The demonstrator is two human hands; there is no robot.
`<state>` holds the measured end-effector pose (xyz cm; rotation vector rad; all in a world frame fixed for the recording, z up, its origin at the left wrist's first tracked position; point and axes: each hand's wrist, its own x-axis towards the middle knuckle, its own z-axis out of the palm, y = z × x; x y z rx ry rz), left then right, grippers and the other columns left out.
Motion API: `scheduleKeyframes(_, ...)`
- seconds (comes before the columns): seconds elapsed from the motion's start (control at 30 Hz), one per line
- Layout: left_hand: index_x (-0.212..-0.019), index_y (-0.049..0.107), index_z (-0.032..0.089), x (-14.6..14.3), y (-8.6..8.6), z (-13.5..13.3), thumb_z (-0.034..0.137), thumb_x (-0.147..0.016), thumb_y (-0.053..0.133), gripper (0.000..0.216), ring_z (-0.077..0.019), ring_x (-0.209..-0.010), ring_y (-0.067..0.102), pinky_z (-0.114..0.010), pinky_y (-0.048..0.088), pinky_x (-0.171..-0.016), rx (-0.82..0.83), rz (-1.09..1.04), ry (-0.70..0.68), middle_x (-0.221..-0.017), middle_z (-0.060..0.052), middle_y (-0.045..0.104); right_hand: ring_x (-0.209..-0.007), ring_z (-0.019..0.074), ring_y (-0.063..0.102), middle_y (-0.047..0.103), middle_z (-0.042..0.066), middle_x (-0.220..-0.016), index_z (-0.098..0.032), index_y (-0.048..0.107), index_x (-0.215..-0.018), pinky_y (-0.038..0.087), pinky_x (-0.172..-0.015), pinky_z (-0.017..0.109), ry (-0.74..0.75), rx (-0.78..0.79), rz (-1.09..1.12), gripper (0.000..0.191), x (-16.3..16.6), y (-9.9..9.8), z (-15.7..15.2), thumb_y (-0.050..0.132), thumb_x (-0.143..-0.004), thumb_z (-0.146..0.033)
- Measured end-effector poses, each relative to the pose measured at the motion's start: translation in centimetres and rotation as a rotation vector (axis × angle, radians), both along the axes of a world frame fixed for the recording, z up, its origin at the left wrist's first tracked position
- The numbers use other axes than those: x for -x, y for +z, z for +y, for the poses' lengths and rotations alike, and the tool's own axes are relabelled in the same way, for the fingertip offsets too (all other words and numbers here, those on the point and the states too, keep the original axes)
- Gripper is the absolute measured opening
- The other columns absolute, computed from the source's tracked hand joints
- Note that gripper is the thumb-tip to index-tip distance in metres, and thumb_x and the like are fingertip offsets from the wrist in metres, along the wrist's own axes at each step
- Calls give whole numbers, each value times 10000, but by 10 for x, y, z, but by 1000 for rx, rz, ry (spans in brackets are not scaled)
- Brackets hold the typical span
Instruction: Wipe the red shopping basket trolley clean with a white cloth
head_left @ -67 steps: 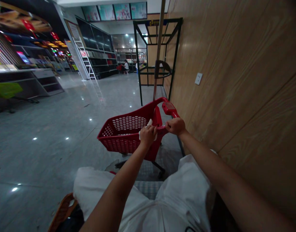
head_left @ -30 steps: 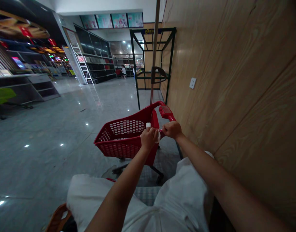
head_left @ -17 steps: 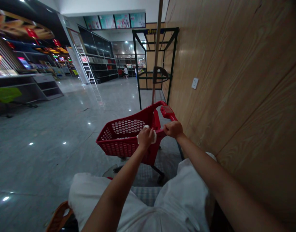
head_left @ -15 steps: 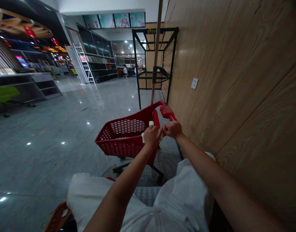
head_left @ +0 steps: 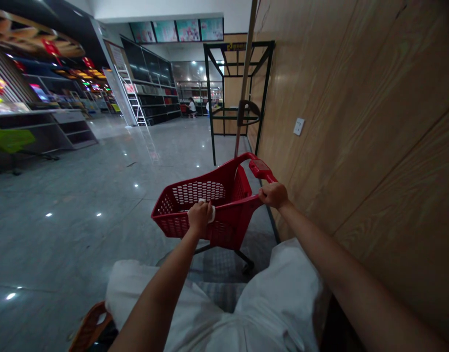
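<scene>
A red plastic shopping cart (head_left: 231,230) with perforated basket walls stands in front of my knees. My left hand (head_left: 200,215) is closed round a white cloth (head_left: 211,214) and presses it on the near top rim of the basket. My right hand (head_left: 274,194) is wrapped round the cart's handle end, close to the wooden wall. A red panel sits on the handle (head_left: 260,168) just beyond that hand. The cloth is partly hidden under my left fingers.
A wood-panelled wall (head_left: 337,122) with a socket (head_left: 298,126) runs along my right. Ahead are a dark metal rack (head_left: 211,105) and a leaning pole (head_left: 246,63). A ladder (head_left: 134,100), shelves, a green cart (head_left: 11,141) and a distant person (head_left: 192,106) are farther off.
My left hand has slid the cloth left along the near rim, away from the handle. My right hand stays on the handle. The view has shifted slightly.
</scene>
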<state>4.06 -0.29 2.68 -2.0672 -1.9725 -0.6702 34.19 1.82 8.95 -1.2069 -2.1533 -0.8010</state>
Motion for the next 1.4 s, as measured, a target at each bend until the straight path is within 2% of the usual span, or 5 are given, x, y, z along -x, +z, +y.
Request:
scheduleKeyframes(0.3,-901,641,206,-112,27,-2,510,-908,383,398,-189,-839,559,-294,366,-722,-63,-70,-294,-936,-77,630,-502,139,456,611,65,-541,-159,639,-558,266,-546,282,-28,0,-15,349,2,3,-3,415,-800,-271)
scheduleKeyframes(0.63,-848,640,213,9,-15,-1,450,-865,522,265,-188,-854,557,-291,373,-739,-14,68,-222,-939,-55,643,-512,145,462,598,61,-530,-169,628,-537,274,-547,283,-14,28,16,350,-5,3,-6,418,-791,-286)
scheduleKeyframes(0.73,-848,644,214,-1,-12,3,441,-862,533,253,-172,-841,559,-275,382,-742,-14,-6,-223,-915,-44,640,-502,142,458,608,62,-533,-167,632,-531,275,-548,284,-31,23,29,353,-1,3,-6,421,-790,-281)
scheduleKeyframes(1.0,-1019,598,212,-107,26,-5,511,-862,483,356,-205,-905,551,-306,398,-779,-72,-16,-419,-999,-84,603,-497,135,468,634,64,-568,-160,655,-563,276,-552,282,-5,37,9,348,6,4,-11,426,-805,-260)
scheduleKeyframes(1.4,-1079,590,225,6,-16,-8,293,-906,474,219,-187,-974,552,-339,431,-875,-58,-38,-376,-1084,-73,610,-505,142,480,637,62,-564,-167,646,-548,274,-554,284,-7,42,41,341,6,2,-12,433,-789,-282)
